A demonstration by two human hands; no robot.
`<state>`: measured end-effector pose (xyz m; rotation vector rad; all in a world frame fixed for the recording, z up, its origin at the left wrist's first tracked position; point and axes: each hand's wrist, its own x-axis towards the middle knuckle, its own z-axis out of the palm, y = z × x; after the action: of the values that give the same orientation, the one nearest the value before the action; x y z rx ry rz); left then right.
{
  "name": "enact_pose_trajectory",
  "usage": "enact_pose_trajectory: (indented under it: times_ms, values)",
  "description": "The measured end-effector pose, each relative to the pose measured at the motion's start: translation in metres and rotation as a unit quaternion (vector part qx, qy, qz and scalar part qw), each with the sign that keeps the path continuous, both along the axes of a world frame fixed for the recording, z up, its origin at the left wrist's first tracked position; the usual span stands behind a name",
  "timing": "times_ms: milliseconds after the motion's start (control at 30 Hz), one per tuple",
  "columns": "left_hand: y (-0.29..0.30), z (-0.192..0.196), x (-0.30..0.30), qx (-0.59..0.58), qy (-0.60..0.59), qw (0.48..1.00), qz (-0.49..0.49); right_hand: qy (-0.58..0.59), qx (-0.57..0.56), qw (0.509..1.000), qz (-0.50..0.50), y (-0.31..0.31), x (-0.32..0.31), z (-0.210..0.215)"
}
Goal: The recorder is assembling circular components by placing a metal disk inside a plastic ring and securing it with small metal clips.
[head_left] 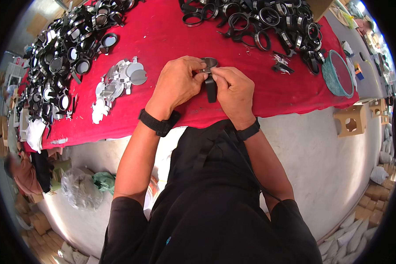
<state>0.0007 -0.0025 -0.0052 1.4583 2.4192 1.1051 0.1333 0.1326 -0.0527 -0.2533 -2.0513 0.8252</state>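
Hands at work: two, both bare, meeting over the near part of the table; the left hand (pixel 180 79) and the right hand (pixel 234 90) nearly touch at the fingertips.
Piece in hand: one black part (pixel 211 90), held between the two hands just above the red cloth (pixel 163 33), near the front edge.
Its look: a round, dark head at the far end, a bit of silvery metal by the fingers, and a straight, flat black arm pointing back toward the person's body.
Left grip: thumb and forefinger pinching the head's near side.
Right grip: thumb and forefinger pinching close by, where head and arm meet; the exact contact is partly hidden by the fingers.
Wristbands: two, black, one on the left wrist (pixel 156 123) and one on the right (pixel 248 130).
Black ring heaps: two, the left heap (pixel 56 65) and the right heap (pixel 268 16), each too tangled for me to count.
Silver discs: one pile (pixel 114 86), several tabbed plates overlapping, left of the hands.
Small metal bits: one little cluster (pixel 283 65), below the right heap.
Basket: one, teal and round (pixel 331 83), at the table's right end.
Floor, left: two plastic bags, one clear (pixel 80 189), one green (pixel 103 181).
Others: one seated co-worker (pixel 28 176), far left.
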Motion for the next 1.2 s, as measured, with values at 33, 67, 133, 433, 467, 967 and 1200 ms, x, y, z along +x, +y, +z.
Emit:
enact_pose_trajectory:
  times_ms: [33,67,133,433,467,967,1200]
  values:
    - [0.001,0.001,0.001,-0.006,-0.023,1.000,0.015,0.002,-0.060,0.998,0.001,0.001,0.003,-0.002]
    - [0.002,0.002,0.002,-0.011,-0.047,0.998,0.030,0.008,-0.121,0.993,0.010,0.003,0.006,-0.005]
    - [0.003,0.003,0.004,-0.009,-0.036,0.999,0.033,-0.005,-0.119,0.992,-0.033,0.016,0.018,-0.009]
    - [0.007,0.008,0.006,-0.005,-0.006,1.000,0.029,-0.267,0.056,0.912,-0.307,0.154,0.102,-0.004]
    - [0.007,0.009,0.006,-0.017,-0.022,0.999,0.041,-0.269,0.058,0.917,-0.288,0.162,0.104,-0.004]
    - [0.005,0.002,0.008,0.051,-0.046,0.997,0.048,-0.274,0.173,0.922,-0.212,0.200,0.102,-0.022]
    - [0.007,-0.001,0.009,0.025,-0.086,0.994,0.058,-0.296,0.191,0.910,-0.218,0.198,0.102,-0.024]
